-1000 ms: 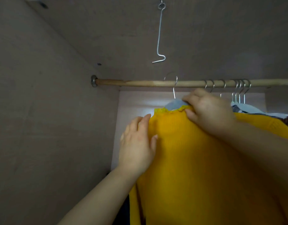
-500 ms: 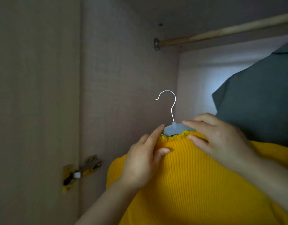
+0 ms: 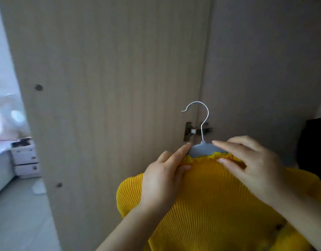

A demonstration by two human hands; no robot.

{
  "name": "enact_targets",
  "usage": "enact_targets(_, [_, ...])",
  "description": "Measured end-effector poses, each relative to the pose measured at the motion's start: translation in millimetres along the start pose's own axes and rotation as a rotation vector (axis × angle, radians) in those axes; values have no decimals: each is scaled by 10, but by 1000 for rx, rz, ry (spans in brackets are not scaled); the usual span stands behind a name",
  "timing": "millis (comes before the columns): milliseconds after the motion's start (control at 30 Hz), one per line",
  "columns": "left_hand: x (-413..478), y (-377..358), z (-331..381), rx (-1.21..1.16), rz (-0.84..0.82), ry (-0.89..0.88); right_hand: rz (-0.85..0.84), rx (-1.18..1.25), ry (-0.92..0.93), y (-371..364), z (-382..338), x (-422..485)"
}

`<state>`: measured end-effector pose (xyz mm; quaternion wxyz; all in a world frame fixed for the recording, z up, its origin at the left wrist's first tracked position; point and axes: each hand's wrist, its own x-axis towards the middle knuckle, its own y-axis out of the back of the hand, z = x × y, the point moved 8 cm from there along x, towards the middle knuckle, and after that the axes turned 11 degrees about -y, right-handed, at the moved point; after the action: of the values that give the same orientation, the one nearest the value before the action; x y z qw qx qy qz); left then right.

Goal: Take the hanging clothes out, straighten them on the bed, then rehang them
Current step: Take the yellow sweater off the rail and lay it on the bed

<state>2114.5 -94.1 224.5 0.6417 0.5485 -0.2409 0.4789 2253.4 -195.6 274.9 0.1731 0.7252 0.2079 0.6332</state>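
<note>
A yellow ribbed knit top (image 3: pixel 215 205) hangs on a grey hanger (image 3: pixel 203 148) with a silver wire hook, held free in front of the open wardrobe door (image 3: pixel 110 87). My left hand (image 3: pixel 163 180) pinches the frilled collar and the hanger's left shoulder. My right hand (image 3: pixel 254 165) grips the collar and the hanger's right shoulder from above. The hook points up and touches nothing. The lower part of the top runs out of view.
The door's hinge (image 3: pixel 190 131) sits just behind the hook. A dark garment (image 3: pixel 313 144) shows at the right edge. At far left stand a white drawer unit (image 3: pixel 24 156), a white bed edge (image 3: pixel 0 169), and grey floor tiles (image 3: pixel 16 214).
The yellow top on its hanger has come off the rail and out of the wardrobe. My view has swung left to the door, and both hands have kept their hold at the collar.
</note>
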Motion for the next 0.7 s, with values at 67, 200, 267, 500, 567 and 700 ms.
enact_targets(67, [-234, 345, -71, 76, 53, 42, -27, 122, 50, -152, -294, -41])
enact_targets(200, [-662, 1145, -133, 234, 145, 75, -95, 337, 124, -440, -987, -84])
enact_targets(267, [-884, 1551, -191, 328, 172, 113, -120, 424, 161, -588, -1390, -97])
enact_targets(500, [-1738, 3081, -331, 639, 245, 240, -239, 637, 298, -1013, -3057, -249])
enact_targets(567, [-1986, 3525, -379, 712, 287, 282, -269, 709, 348, -1123, -3563, -292])
enact_targets(700, [-2495, 4385, -486, 848, 339, 372, -331, 776, 429, -1402, -4618, -381])
